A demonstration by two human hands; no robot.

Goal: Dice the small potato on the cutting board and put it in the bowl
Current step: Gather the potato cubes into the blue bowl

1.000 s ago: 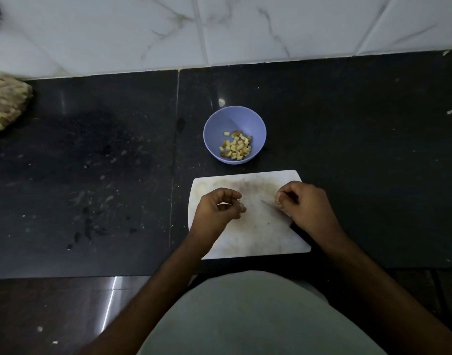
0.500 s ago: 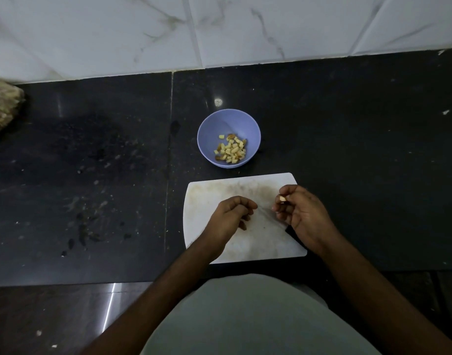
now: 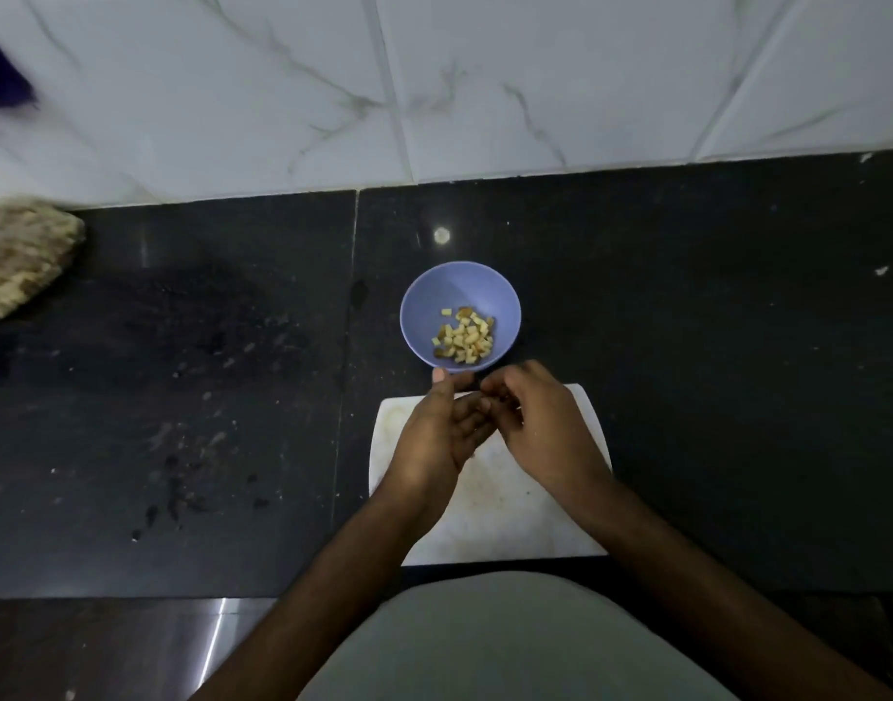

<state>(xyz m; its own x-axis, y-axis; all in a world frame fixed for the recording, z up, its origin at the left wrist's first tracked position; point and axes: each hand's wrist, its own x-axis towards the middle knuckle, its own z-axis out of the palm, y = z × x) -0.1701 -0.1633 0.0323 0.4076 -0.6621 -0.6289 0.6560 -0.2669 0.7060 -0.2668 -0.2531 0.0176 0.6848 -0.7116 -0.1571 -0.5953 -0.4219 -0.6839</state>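
At the near edge of the dark tabletop (image 3: 687,397) lies the white cutting board (image 3: 489,523), stained but showing no potato on its bare part; what lies under the hands is hidden. Above its far edge the two hands meet. The left hand (image 3: 436,432) is turned palm-up with fingers fairly straight, thumb tip reaching toward the bowl, so its grip looks apart. The right hand (image 3: 530,417) has its fingertips bunched against the left palm, as if picking or brushing off scraps; whether it pinches a piece I cannot tell. No knife is visible.

Just beyond the hands, touching the board's far edge or nearly so, stands the lilac bowl (image 3: 424,301) with a small heap of diced potato (image 3: 465,336) in its bottom.

Judging from this, the cutting is done and nearly all the dice are in the bowl; at most the last bits clinging to the hands remain to be dropped in.

At the far left edge sits a pale rough bundle (image 3: 22,260), against the tiled wall (image 3: 484,78).
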